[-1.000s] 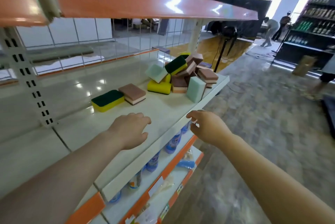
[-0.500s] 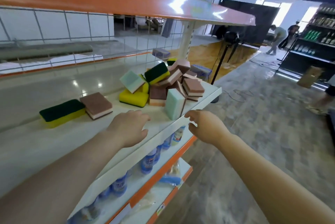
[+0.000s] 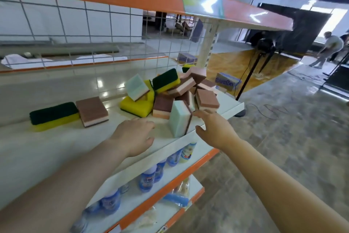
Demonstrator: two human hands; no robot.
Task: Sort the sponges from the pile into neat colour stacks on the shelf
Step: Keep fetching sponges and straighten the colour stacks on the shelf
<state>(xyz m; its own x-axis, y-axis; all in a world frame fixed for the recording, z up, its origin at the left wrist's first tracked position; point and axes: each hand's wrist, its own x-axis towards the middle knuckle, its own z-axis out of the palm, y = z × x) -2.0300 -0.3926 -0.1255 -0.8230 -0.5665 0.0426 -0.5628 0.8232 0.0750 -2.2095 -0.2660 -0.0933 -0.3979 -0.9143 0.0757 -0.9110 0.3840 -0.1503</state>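
Sponges sit in a pile (image 3: pixel 175 91) at centre frame on the shelf (image 3: pixel 234 106). My left hand (image 3: pixel 134 134) hovers over the shelf just left of an upright mint sponge (image 3: pixel 178 119), fingers loose, holding nothing. My right hand (image 3: pixel 215 130) is spread beside that sponge, grip empty. At left lie a green-yellow sponge (image 3: pixel 53 115) and a brown sponge (image 3: pixel 92 111), side by side.

Shop aisle – orange-edged shelving (image 3: pixel 188 149), bottled goods (image 3: pixel 149 180) below, stocked racks beyond
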